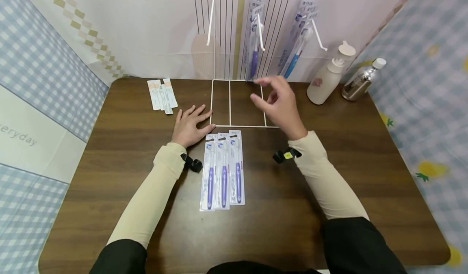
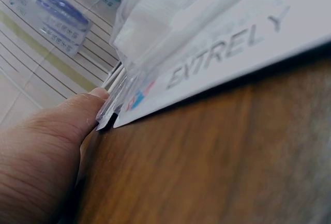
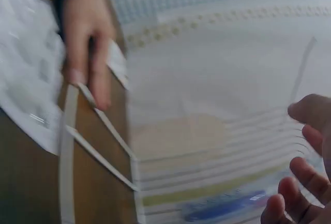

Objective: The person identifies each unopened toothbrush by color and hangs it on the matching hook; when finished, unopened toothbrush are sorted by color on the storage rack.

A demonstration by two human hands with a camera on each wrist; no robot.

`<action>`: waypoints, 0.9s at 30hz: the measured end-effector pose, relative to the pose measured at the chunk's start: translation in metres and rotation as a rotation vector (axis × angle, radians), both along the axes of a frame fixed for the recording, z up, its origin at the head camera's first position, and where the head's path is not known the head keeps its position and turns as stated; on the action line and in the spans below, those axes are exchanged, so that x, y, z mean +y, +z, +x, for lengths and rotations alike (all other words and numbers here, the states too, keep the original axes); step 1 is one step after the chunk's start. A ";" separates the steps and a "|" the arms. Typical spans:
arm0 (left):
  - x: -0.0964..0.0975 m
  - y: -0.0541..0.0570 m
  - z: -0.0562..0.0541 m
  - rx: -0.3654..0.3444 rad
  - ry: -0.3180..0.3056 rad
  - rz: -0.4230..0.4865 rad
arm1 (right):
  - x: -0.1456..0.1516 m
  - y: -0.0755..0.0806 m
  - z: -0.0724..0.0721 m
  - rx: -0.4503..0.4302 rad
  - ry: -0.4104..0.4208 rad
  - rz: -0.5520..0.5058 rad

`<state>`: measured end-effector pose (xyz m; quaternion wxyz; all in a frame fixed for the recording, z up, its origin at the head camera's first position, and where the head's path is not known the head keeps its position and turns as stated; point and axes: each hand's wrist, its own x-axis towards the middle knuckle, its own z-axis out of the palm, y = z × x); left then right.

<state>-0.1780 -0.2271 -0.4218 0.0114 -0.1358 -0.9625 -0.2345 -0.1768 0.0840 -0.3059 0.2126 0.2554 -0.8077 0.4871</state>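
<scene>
My left hand [image 1: 191,126] lies palm down on the table, fingers spread. Its thumb and fingertips touch the front left part of a white wire rack's base [image 1: 230,107]. Over the base's right side, my right hand [image 1: 279,105] hovers with bent fingers and nothing between them; the right wrist view shows its fingers [image 3: 289,188] apart. Three packaged purple toothbrushes [image 1: 224,180] lie side by side before the rack. A packaged purple toothbrush [image 1: 254,61] hangs by the middle hook [image 1: 261,34], and packaged blue toothbrushes [image 1: 292,65] hang by the right hook [image 1: 319,34].
Small white packets [image 1: 162,95] lie at the table's back left. A white pump bottle [image 1: 325,81] and a silver bottle [image 1: 360,83] with a white cap stand at the back right. The rack's left hook [image 1: 210,20] juts forward. Patterned cloth hangs behind and beside the table.
</scene>
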 end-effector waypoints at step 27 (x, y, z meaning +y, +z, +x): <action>0.000 0.002 -0.002 -0.012 -0.006 -0.013 | -0.018 -0.107 0.049 -0.425 0.102 0.410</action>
